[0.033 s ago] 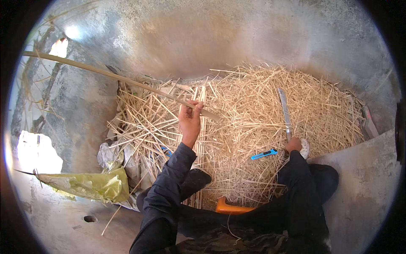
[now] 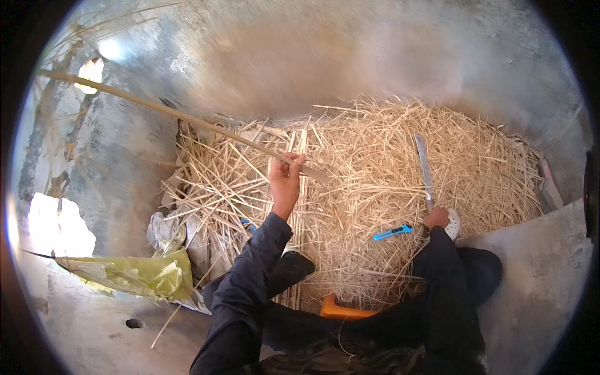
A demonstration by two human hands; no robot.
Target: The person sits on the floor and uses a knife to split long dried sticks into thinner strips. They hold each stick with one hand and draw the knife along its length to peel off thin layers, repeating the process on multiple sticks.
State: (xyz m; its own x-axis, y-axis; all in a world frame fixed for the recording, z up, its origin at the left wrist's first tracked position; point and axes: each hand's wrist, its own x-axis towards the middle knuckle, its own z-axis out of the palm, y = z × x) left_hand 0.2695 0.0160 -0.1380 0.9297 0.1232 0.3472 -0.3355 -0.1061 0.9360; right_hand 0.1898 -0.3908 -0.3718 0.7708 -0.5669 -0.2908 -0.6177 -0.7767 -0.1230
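A long pale strip, apparently split bamboo (image 2: pixel 187 117), runs from the upper left down to the middle. My left hand (image 2: pixel 285 184) pinches it near its lower right end, with the thumb and fingers closed round it. Over on the right, my right hand (image 2: pixel 437 217) is wrapped round the handle of a long-bladed machete (image 2: pixel 423 164), whose blade points away from me over the shavings. A light blue utility knife (image 2: pixel 394 232) lies on the shavings to the left of my right hand.
A broad heap of shavings (image 2: pixel 375 175) covers the floor between my legs. Loose strips (image 2: pixel 215 181) lie crossed at its left. An orange object (image 2: pixel 344 310) sits close to me; yellow-green sheeting (image 2: pixel 144 275) hangs at left. A grey wall (image 2: pixel 325 56) rises beyond.
The whole view has shifted very slightly. The strip's lower end and my left hand sit a little lower and further right; both grips look the same.
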